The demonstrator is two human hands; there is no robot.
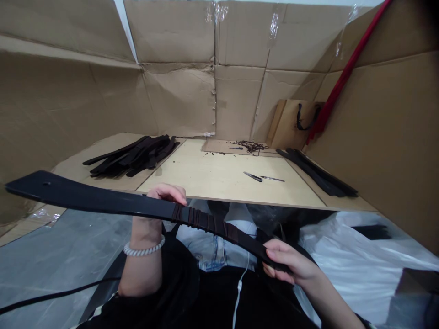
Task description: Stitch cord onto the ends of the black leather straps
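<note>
A long, curved, flat black strip [113, 201] stretches across the view, its wide end with a small hole at far left. Dark brown cord [199, 219] is wound around its middle in several bands. My left hand [168, 193] grips the strip from behind, just left of the windings; part of its fingers is hidden behind the strip. At the narrow end, my right hand [284, 261] pinches the strip between thumb and fingers. The strip is held above my lap, in front of the table edge.
A pile of similar black strips [133, 155] lies on the left, with more strips [318, 173] on the right. Thread snips [253, 176] and a thin pointed tool [272, 178] rest on the pale board [206, 178]. Behind are cord scraps [252, 146], a paper bag [291, 123] and cardboard walls.
</note>
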